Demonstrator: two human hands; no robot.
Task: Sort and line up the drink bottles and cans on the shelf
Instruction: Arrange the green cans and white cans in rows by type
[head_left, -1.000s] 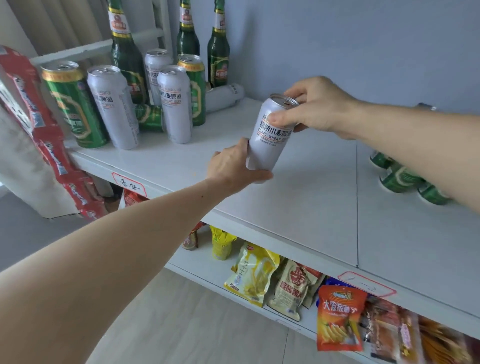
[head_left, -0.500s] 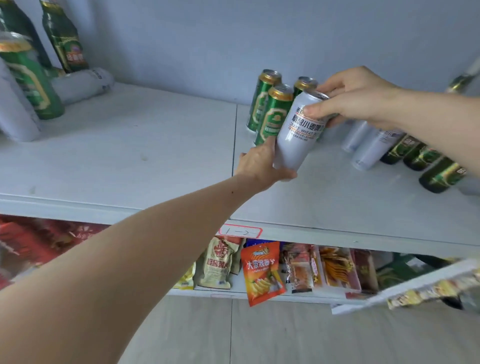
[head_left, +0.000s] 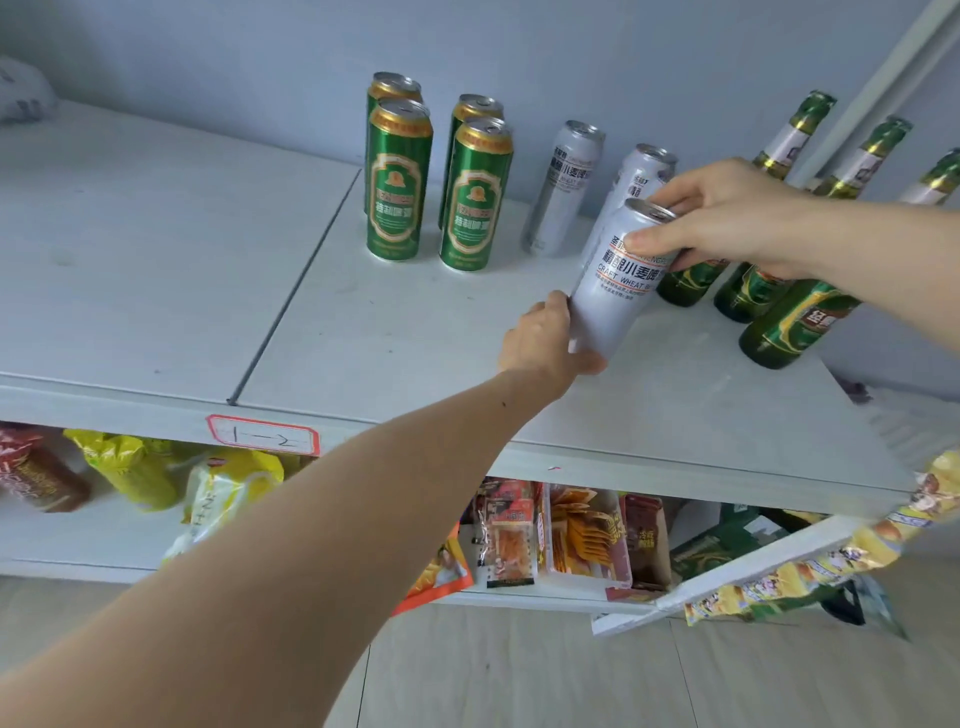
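Both hands hold one white can (head_left: 610, 283) tilted just above the white shelf (head_left: 415, 332). My right hand (head_left: 722, 218) pinches its top rim, and my left hand (head_left: 545, 343) grips its base. Directly behind it stand two more white cans (head_left: 563, 189), the nearer one partly hidden. Left of those, several green cans (head_left: 397, 182) stand in two short rows. Green glass bottles (head_left: 789, 322) stand at the right, partly covered by my right forearm.
The shelf's left half is bare, with a seam (head_left: 291, 296) between two boards. A red-edged label (head_left: 262, 435) is stuck on the front edge. Snack packets (head_left: 587, 540) fill the lower shelf. A tilted white board (head_left: 727, 571) juts out lower right.
Both hands carried the white can rightward along the shelf, from the left group of cans to the row of white cans beside the green bottles. The view turned right with it.
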